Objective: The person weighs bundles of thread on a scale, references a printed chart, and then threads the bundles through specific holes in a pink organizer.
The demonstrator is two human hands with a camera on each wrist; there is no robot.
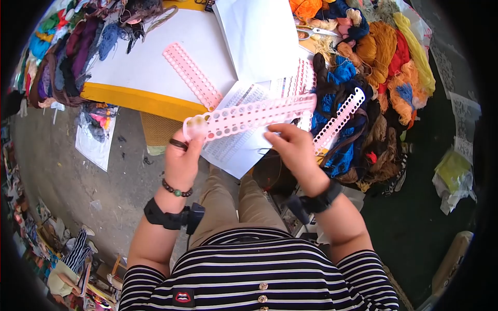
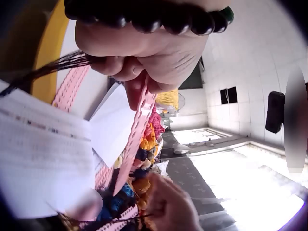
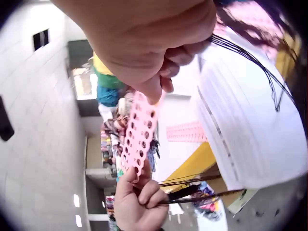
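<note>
A pink strip [image 1: 259, 115] with rows of round holes, like an embroidery-floss organiser, is held level over the table's near edge. My left hand [image 1: 181, 158] pinches its left end between thumb and fingers. Dark thread strands [image 2: 53, 67] trail out of the left hand's curled fingers. Just below the strip's right half is my right hand [image 1: 296, 149], thumb and fingertips together. Fine dark threads [image 3: 255, 60] run from its curled fingers across a printed sheet [image 1: 241, 153] in the right wrist view.
More pink strips lie on the white table [image 1: 140, 52], one at the left [image 1: 192, 75] and one at the right [image 1: 340, 119]. Coloured yarn skeins [image 1: 381, 46] heap up on the right, with scissors [image 1: 316, 32] beside them. Other skeins [image 1: 72, 46] hang at the left.
</note>
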